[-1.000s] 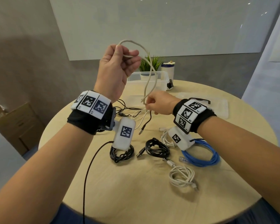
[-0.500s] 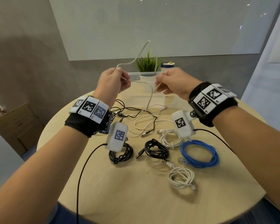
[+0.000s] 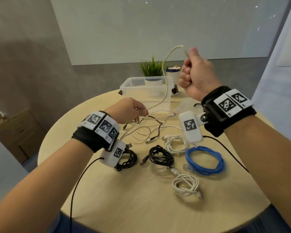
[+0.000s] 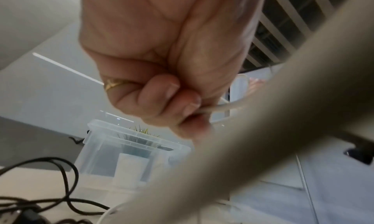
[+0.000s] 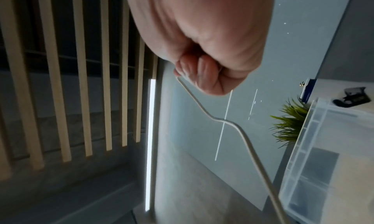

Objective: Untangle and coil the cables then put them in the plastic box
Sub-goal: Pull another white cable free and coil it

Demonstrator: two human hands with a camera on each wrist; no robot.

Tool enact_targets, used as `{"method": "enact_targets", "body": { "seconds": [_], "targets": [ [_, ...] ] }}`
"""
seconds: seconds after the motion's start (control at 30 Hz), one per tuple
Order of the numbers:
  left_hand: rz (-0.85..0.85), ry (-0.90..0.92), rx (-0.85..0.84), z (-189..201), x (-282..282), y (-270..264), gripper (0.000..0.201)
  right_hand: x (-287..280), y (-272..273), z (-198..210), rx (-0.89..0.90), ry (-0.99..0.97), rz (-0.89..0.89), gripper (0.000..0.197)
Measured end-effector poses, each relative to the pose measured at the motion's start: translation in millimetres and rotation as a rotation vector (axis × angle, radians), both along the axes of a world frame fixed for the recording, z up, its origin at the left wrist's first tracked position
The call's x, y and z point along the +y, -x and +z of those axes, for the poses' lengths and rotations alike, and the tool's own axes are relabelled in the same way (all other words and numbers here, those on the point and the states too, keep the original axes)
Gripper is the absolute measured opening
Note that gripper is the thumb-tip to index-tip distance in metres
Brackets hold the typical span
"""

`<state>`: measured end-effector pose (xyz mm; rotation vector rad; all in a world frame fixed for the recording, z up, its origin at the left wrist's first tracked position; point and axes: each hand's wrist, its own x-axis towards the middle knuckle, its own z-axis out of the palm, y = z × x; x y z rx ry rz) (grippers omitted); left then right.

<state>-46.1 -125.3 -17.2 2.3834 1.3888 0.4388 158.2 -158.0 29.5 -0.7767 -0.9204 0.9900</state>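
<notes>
Round light-wood table (image 3: 124,207) with cables and a box.
Far edge: clear plastic box (image 3: 133,88), its lid (image 3: 186,105) flat beside it. Centre: loose tangle of white and black cables (image 3: 148,130). Toward the near edge: two black coils (image 3: 128,159) (image 3: 160,156), two white coils (image 3: 175,143) (image 3: 186,184), one blue coil (image 3: 205,159).

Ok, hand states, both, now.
Left hand: closed, pinching the white cable low over the table.
Right hand: closed, gripping the same cable, raised high.
</notes>
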Motion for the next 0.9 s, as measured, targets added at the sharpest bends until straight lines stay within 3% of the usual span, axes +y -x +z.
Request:
{"method": "enact_targets", "body": {
  "seconds": [0.13, 0.23, 0.4, 0.47, 0.53, 0.6, 0.67, 0.73, 0.9],
  "targets": [
    [-0.107, 0.088, 0.121, -1, -4, -2, 0.017, -1, -8, 8, 0.374, -0.091, 0.051, 0.035],
    [-0.193, 0.115, 0.149, 2, -8, -4, 0.014, 3, -11, 7, 0.418, -0.103, 0.013, 0.035],
    [-0.233, 0.032, 0.031, 16, -12, 4, 0.019, 9, -20, -8, 0.172, -0.014, -0.145, 0.033],
    [-0.213, -0.058, -0.102, 21, -12, 6, 0.015, 6, -18, -13, -0.119, 0.031, -0.304, 0.034],
    [-0.195, -0.171, -0.232, 24, -11, 4, 0.011, 1, -13, -17, -0.526, 0.066, -0.427, 0.042],
    [-0.191, -0.295, -0.334, 25, -10, 0, 0.013, 0, -9, -23, -0.895, 0.080, -0.404, 0.042],
    [-0.167, -0.414, -0.429, 26, -8, -4, 0.014, 1, -5, -30, -1.080, 0.101, -0.272, 0.039],
    [-0.113, -0.506, -0.537, 29, -4, -4, 0.016, 0, -2, -32, -1.085, 0.121, -0.145, 0.039],
    [0.038, -0.607, -0.708, 32, 9, 3, 0.017, -8, 1, -30, -0.808, 0.180, 0.206, 0.053]
  ]
}}
